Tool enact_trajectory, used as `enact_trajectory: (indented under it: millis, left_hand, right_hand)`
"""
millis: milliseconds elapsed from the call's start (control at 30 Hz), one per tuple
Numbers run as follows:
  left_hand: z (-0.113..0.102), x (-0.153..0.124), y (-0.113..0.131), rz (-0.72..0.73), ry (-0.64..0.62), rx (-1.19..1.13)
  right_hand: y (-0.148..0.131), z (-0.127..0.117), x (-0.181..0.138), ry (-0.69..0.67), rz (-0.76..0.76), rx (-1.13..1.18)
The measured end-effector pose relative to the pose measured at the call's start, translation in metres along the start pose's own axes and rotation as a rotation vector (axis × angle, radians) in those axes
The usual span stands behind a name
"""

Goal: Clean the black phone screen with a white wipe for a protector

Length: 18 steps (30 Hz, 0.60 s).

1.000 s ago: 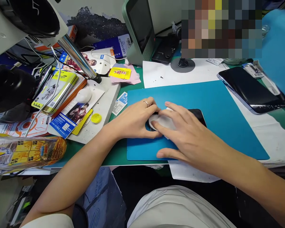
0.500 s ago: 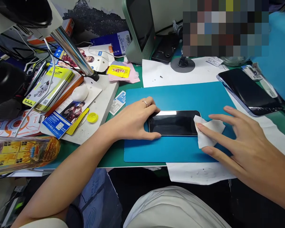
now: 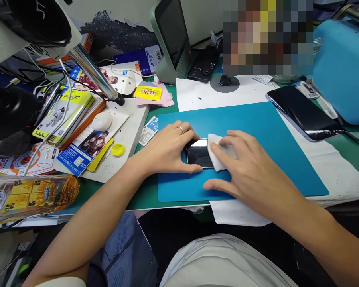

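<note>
two bare hands work above a blue mat, both palms turned down, one at each side of a black-screened phone that lies flat on it, lengthwise from left to right. the left forearm slants up from the lower left, elbow bent, a pale sleeve showing at its end, and the wrist runs nearly straight into the left hand. there the thumb stretches along the phone's near edge while the fingers curl over the far edge at its left end, the index foremost and a ring on one finger; opened about as wide as the phone, they have it clasped between them.

the right forearm comes in from the lower right, angled up and to the left. the right hand arches over the phone's right part, fingers bent and a little fanned, the index fingertip resting on a white wipe that lies across the screen. its thumb sticks out to the left over the mat, well apart from the wipe. whether the other fingers pinch the wipe or only press it, i cannot tell.
</note>
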<state>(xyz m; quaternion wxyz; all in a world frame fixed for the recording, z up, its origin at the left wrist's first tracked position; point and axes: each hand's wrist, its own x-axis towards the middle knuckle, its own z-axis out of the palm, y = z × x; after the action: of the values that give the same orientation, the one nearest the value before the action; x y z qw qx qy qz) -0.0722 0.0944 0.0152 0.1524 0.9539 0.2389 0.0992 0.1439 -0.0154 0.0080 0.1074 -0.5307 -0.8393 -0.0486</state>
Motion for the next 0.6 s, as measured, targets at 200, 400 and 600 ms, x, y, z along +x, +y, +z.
enact_trajectory:
  millis: [200,400,600]
  left_hand:
    - [0.001,-0.001,0.002,-0.037,0.027,0.032]
    - [-0.001,-0.001,0.001,-0.030,0.003,-0.013]
    - [0.001,-0.002,-0.002,-0.010,0.019,-0.056]
  right_hand:
    - [-0.019,0.004,0.025,0.009,-0.113,0.019]
    - [0.012,-0.003,-0.009,-0.003,-0.079,0.004]
    - [0.023,-0.004,-0.039,-0.021,-0.013,0.000]
